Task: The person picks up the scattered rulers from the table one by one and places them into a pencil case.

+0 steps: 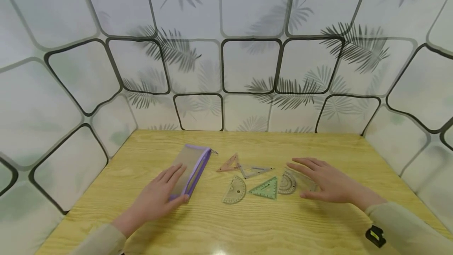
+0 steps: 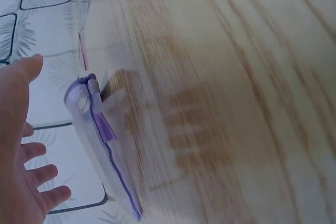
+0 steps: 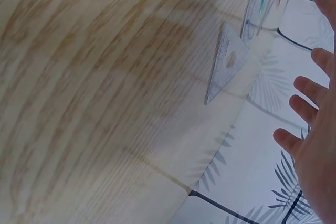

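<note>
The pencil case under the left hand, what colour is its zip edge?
Purple, clearest in the head view: pencil case.

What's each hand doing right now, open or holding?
Left hand: open, fingers straight on the purple pencil pouch.
Right hand: open, flat over a clear set square; contact unclear.

A purple pencil case (image 1: 191, 168) is laid on the wooden bench (image 1: 247, 223); right of the case, set squares (image 1: 264, 188) and protractors (image 1: 234, 190) are spread.

A light wooden table (image 1: 247, 223) fills the lower frame; pale walls (image 1: 247, 19) printed with rounded dark outlines and palm leaves enclose it.
</note>
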`<state>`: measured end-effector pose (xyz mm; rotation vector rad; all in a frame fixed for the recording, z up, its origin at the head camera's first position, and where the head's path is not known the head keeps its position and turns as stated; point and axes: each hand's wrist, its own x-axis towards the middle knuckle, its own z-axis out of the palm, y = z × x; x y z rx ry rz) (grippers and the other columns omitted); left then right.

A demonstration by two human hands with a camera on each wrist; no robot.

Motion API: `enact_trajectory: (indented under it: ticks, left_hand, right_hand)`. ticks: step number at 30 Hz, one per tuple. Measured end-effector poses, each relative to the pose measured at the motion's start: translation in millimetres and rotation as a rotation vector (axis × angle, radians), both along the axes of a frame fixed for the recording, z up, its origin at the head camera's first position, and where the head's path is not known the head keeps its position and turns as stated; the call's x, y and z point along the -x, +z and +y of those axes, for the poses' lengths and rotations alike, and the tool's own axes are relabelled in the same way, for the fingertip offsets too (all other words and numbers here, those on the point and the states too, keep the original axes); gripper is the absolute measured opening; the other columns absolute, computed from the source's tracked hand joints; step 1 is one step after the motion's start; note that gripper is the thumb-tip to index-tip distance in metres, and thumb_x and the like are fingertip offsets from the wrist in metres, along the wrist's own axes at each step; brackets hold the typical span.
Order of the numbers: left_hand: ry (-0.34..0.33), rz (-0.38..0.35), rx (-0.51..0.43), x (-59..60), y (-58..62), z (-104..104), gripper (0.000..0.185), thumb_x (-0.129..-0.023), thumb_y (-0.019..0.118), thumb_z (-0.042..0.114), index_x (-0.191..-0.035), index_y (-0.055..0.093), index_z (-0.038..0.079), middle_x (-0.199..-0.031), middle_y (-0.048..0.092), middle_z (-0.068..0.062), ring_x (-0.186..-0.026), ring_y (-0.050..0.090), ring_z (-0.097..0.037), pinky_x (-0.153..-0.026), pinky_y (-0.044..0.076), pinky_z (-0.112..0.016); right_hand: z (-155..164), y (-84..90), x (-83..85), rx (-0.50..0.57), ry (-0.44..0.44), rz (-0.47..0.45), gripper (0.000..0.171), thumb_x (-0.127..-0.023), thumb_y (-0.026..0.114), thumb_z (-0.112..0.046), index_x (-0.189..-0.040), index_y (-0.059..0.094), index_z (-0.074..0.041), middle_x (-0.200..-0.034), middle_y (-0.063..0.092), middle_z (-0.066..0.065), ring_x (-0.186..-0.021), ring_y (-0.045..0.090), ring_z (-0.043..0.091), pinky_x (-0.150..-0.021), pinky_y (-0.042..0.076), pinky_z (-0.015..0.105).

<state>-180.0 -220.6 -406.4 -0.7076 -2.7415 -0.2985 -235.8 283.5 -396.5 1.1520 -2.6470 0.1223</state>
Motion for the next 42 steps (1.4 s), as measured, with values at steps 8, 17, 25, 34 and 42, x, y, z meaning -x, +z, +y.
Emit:
enact_trajectory:
  ticks: [8, 17, 25, 34, 42]
  left_hand:
    - [0.062, 0.010, -0.071, -3.2, -2.1, 10.3, 0.077, -0.090, 0.068, 0.042, -0.150, 0.039, 0.004, -0.147, 0.048, -0.019, -0.129, 0.052, -0.041, -0.106, 0.050, -0.056]
    - [0.134, -0.025, -0.156, -4.6, -6.9, 18.6, 0.070, -0.089, 0.072, 0.036, -0.145, 0.047, 0.003, -0.138, 0.054, -0.019, -0.125, 0.055, -0.039, -0.100, 0.054, -0.056]
    - [0.199, -0.029, -0.207, -3.0, -8.0, 22.6, 0.062, -0.088, 0.073, 0.035, -0.138, 0.055, 0.004, -0.131, 0.058, -0.017, -0.119, 0.058, -0.036, -0.096, 0.057, -0.054]
    - [0.233, -0.025, -0.269, 4.3, -8.4, 31.3, 0.053, -0.082, 0.080, 0.027, -0.125, 0.064, 0.000, -0.115, 0.064, -0.015, -0.105, 0.063, -0.032, -0.089, 0.058, -0.047]
    - [0.268, -0.014, -0.262, 5.7, -12.9, 32.3, 0.043, -0.078, 0.083, 0.022, -0.113, 0.071, 0.003, -0.098, 0.063, -0.008, -0.090, 0.061, -0.023, -0.076, 0.057, -0.039]
  right_hand:
    - [5.5, -5.2, 1.9, 0.010, -0.009, -0.026, 0.085, -0.084, 0.073, -0.051, -0.155, 0.034, -0.027, -0.153, 0.044, 0.006, -0.136, 0.046, 0.030, -0.104, 0.048, 0.059]
    - [8.3, -9.2, 2.9, 0.030, -0.032, -0.079, 0.081, -0.086, 0.071, -0.049, -0.154, 0.037, -0.022, -0.153, 0.043, 0.008, -0.135, 0.046, 0.033, -0.102, 0.049, 0.061]
    - [8.3, -8.9, 2.6, 0.041, -0.038, -0.096, 0.081, -0.086, 0.071, -0.048, -0.155, 0.034, -0.026, -0.153, 0.044, 0.009, -0.135, 0.046, 0.035, -0.102, 0.049, 0.062]
    - [7.0, -3.4, 0.2, 0.042, -0.027, -0.092, 0.076, -0.088, 0.070, -0.047, -0.151, 0.041, -0.015, -0.150, 0.046, 0.012, -0.132, 0.048, 0.038, -0.100, 0.049, 0.063]
    - [10.3, -5.5, -0.1, 0.061, -0.044, -0.093, 0.077, -0.086, 0.071, -0.047, -0.151, 0.041, -0.018, -0.150, 0.047, 0.012, -0.132, 0.048, 0.037, -0.100, 0.049, 0.064]
